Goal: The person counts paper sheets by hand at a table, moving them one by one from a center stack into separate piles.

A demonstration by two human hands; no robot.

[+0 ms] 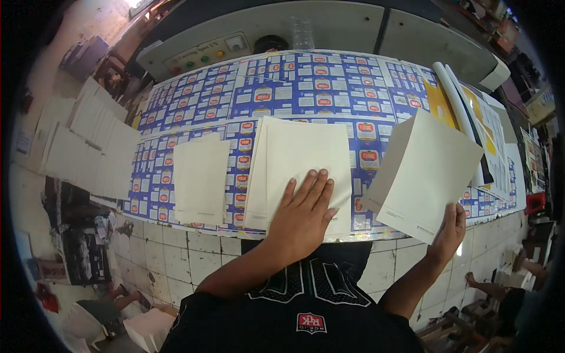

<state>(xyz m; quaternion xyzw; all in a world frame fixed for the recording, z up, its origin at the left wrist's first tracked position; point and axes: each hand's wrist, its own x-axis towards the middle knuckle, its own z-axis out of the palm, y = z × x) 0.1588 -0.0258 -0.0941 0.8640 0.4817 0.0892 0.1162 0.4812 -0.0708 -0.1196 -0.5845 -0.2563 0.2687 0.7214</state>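
You wear a black sleeveless jersey (294,306) with white block lettering and a small red patch (311,323); your forearms are bare

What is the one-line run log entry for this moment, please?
left hand: flat on middle paper stack | right hand: holds lifted sheet | small stack: untouched

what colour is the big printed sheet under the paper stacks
Blue and white with small red-orange labels, on the printed sheet covering the table; clearest in the head view.

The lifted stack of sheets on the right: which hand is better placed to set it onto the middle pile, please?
Probably the right hand: it already grips the lifted stack by its lower corner, while the left hand lies flat on the middle pile.
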